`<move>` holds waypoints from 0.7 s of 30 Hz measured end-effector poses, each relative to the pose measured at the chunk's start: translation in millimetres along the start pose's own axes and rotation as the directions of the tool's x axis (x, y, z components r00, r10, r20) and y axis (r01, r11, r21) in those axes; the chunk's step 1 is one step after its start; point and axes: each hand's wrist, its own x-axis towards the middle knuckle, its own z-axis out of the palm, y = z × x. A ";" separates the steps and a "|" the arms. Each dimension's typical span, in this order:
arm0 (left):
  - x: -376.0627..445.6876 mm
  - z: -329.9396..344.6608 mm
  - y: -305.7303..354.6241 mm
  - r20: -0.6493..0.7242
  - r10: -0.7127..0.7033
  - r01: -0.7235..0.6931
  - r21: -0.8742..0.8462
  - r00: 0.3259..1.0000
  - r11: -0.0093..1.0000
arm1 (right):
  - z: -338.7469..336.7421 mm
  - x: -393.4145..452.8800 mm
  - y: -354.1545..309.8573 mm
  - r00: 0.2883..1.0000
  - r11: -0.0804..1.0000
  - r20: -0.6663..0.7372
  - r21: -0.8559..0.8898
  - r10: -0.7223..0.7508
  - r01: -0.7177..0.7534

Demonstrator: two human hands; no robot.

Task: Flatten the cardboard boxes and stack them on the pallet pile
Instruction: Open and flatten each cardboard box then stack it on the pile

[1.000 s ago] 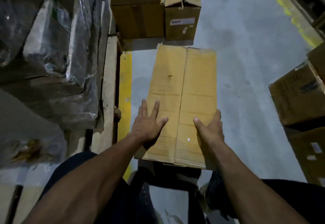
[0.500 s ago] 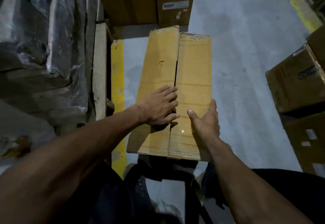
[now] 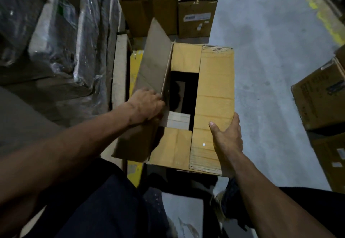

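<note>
Far left: plastic-wrapped pallet load (image 3: 56,41), wood pallet edge (image 3: 119,66) beside it, yellow floor stripe (image 3: 135,66) next to that. Left hand (image 3: 147,105) w/ fingers curled over the edge of the left top flap (image 3: 155,60), gripping it; flap stands tilted up, leaning left. Center: cardboard box (image 3: 214,97) on the floor in front of the person's knees, long axis running away from the camera, far end pointing at stacked boxes (image 3: 196,9) at top. Top half open, dark inside, short end flaps folded in. Right flap lies flat. Right hand (image 3: 226,140) w/ thumb on the right flap, fingers wrapped down over the box's right edge, holding the near right corner. Right of box: bare concrete floor (image 3: 270,69), open room. Far right: more cartons (image 3: 321,95), well apart from the box.
</note>
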 end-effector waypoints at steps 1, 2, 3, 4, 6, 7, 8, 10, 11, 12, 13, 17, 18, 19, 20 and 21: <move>-2.1 11.5 4.5 0.030 -0.080 0.082 -0.061 0.996 0.995 | 0.3 0.2 0.1 1.000 1.000 -0.003 -0.001 0.000 0.000; -3.7 23.8 11.0 0.047 -0.168 0.173 -0.161 0.985 0.972 | 0.5 0.4 0.4 1.000 1.000 -0.006 -0.002 0.000 0.000; -4.1 35.9 19.4 0.060 -0.251 0.258 -0.291 0.966 0.921 | 1.1 0.5 0.4 1.000 1.000 -0.008 -0.003 -0.002 0.002; -3.3 46.4 28.8 0.078 -0.322 0.323 -0.435 0.944 0.841 | 1.6 0.9 0.9 1.000 1.000 -0.011 -0.003 -0.004 0.004; 1.3 62.9 48.7 0.142 -0.419 0.401 -0.662 0.897 0.634 | 2.1 1.1 1.3 1.000 1.000 -0.016 -0.001 -0.008 0.008; 5.1 70.6 58.1 0.182 -0.457 0.434 -0.722 0.871 0.539 | 2.1 1.4 1.4 1.000 1.000 -0.017 0.000 -0.010 0.010; 9.8 77.4 65.8 0.228 -0.490 0.469 -0.758 0.841 0.453 | 2.4 2.3 1.8 1.000 1.000 -0.018 0.000 -0.012 0.012; 19.7 90.2 74.1 0.328 -0.544 0.545 -0.783 0.772 0.300 | 2.5 3.4 3.3 1.000 1.000 -0.024 0.006 -0.018 0.018; 23.3 93.4 75.8 0.370 -0.567 0.578 -0.778 0.736 0.244 | 2.9 4.2 4.0 0.999 1.000 -0.023 0.009 -0.024 0.024; 25.7 95.5 77.2 0.382 -0.587 0.591 -0.778 0.714 0.213 | 3.7 5.3 4.9 0.999 1.000 -0.020 0.008 -0.028 0.028; 27.5 97.3 78.7 0.355 -0.608 0.576 -0.789 0.711 0.214 | 4.3 6.2 4.5 0.999 1.000 -0.015 0.007 -0.029 0.029; 28.2 97.2 82.9 0.192 -0.709 0.480 -0.846 0.679 0.230 | 1.5 18.1 -7.8 0.998 0.998 -0.012 -0.010 -0.062 0.061; 29.2 97.6 82.5 0.181 -0.734 0.477 -0.852 0.654 0.215 | -0.6 24.3 -14.2 0.995 0.995 -0.012 -0.016 -0.097 0.096; 30.1 98.3 82.2 0.185 -0.749 0.486 -0.850 0.636 0.203 | -3.0 30.2 -20.8 0.991 0.991 -0.006 -0.027 -0.134 0.134; 31.1 98.4 82.2 0.197 -0.754 0.504 -0.841 0.626 0.198 | -5.2 35.4 -26.7 0.985 0.984 0.010 -0.042 -0.171 0.172; 32.1 98.4 83.3 0.209 -0.755 0.524 -0.827 0.622 0.203 | -6.6 40.0 -30.5 0.979 0.977 0.034 -0.067 -0.200 0.202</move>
